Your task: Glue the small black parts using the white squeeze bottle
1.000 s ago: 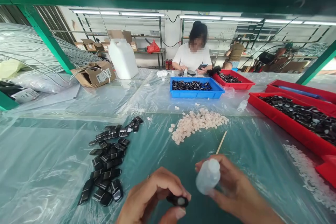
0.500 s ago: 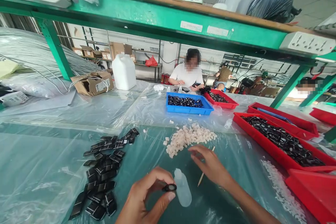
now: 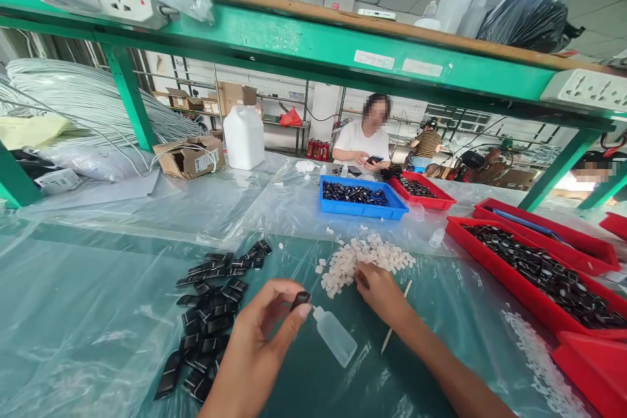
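Observation:
Between the thumb and fingers of my left hand point(image 3: 259, 336) is a small black plastic piece point(image 3: 300, 300), held above the table. Just right of it, a translucent squeeze bottle point(image 3: 337, 338) lies on its side. My right hand point(image 3: 383, 292) is at the near edge of a heap of small whitish pieces point(image 3: 369, 253). Its fingers are curled together, and their tips are hidden, so what they pinch does not show. Under the right wrist area lies a thin wooden stick point(image 3: 388, 337). Many similar black pieces point(image 3: 215, 317) lie loose to the left.
A blue tray point(image 3: 362, 209) and red trays point(image 3: 499, 274) hold black parts. Tiny white bits point(image 3: 539, 353) are scattered at right. A white jug point(image 3: 243, 137) and cardboard box point(image 3: 189, 158) stand behind. A green shelf beam point(image 3: 294, 32) crosses above. A person point(image 3: 362, 144) sits opposite.
My right hand has lowered to the white heap and its fingers have curled in. My left hand has lifted and turned the black piece. The person opposite now holds a phone in both hands.

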